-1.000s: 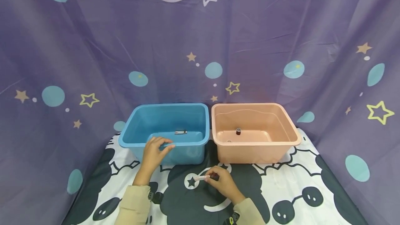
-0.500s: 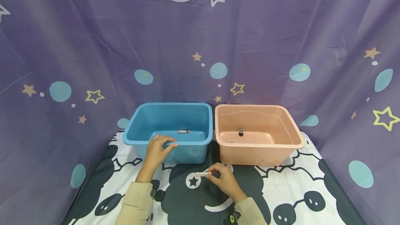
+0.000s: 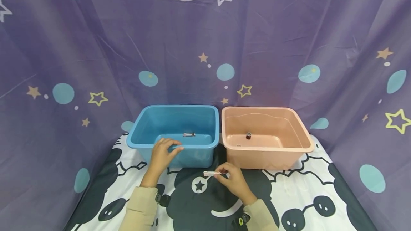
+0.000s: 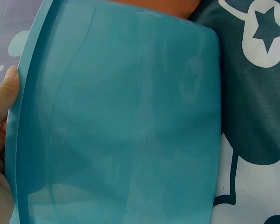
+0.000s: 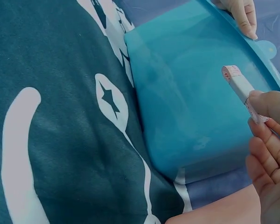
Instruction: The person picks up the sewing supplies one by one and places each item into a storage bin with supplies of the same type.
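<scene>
My right hand [image 3: 234, 181] pinches a flattened roll of measuring tape [image 5: 240, 86], white with pinkish-red markings, between thumb and fingers. In the head view the tape lies level in front of the gap between two plastic bins. My left hand [image 3: 163, 156] rests at the front rim of the blue bin [image 3: 192, 158], its thumb and fingers apart with no small item between them. The thumb [image 4: 8, 86] meets the rim in the left wrist view, and the other fingers are partly hidden. Inside the blue bin lies a small pale strip-like item [image 3: 189, 134] with dark ends.
Right beside the blue bin stands a peach bin [image 3: 266, 158], holding a small dark brown cylinder [image 3: 248, 136] with a pale top. Both stand on a black-and-white patterned cloth [image 3: 289, 191], and a purple curtain [image 3: 179, 45] hangs close behind them.
My right hand has moved slightly up toward the bins, carrying the measuring tape, which has turned level. The left hand keeps its place at the blue rim. The head view has shifted a little.
</scene>
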`<state>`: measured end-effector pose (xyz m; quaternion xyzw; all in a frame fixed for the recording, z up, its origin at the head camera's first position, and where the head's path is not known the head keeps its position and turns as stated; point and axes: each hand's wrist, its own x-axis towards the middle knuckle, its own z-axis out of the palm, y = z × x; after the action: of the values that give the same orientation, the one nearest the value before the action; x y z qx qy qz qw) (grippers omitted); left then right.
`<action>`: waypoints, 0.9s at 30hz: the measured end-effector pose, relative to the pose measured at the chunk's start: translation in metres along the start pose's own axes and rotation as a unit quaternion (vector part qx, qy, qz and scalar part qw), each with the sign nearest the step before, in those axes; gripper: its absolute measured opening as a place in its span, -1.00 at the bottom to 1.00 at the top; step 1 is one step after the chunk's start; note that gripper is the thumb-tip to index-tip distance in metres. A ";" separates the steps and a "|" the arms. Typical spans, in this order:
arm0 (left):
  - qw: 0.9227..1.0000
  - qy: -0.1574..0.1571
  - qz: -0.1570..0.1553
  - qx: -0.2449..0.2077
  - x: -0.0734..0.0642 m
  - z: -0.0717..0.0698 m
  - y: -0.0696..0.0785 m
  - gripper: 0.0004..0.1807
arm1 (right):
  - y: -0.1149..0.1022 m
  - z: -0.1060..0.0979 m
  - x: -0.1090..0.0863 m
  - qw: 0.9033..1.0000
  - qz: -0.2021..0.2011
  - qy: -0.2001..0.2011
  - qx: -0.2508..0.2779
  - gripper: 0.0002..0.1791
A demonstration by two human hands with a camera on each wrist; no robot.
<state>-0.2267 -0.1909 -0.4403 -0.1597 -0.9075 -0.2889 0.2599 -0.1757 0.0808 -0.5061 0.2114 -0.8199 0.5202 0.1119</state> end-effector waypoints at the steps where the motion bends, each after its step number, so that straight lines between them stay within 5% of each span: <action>1: 1.000 0.001 0.001 0.000 0.000 0.000 0.000 -0.77 | -0.001 0.000 0.000 1.000 0.002 0.000 0.003 -0.83; 10: 1.000 -0.004 0.005 0.000 0.001 0.001 0.002 -0.78 | -0.007 -0.006 0.004 1.000 0.022 0.000 -0.008 -0.84; 27: 1.000 -0.007 -0.009 0.006 0.000 -0.001 0.003 -0.78 | -0.019 -0.012 0.010 0.999 -0.023 0.030 -0.031 -0.80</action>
<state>-0.2253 -0.1893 -0.4387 -0.1525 -0.9123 -0.2848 0.2519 -0.1762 0.0825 -0.4816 0.2113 -0.8266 0.4981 0.1548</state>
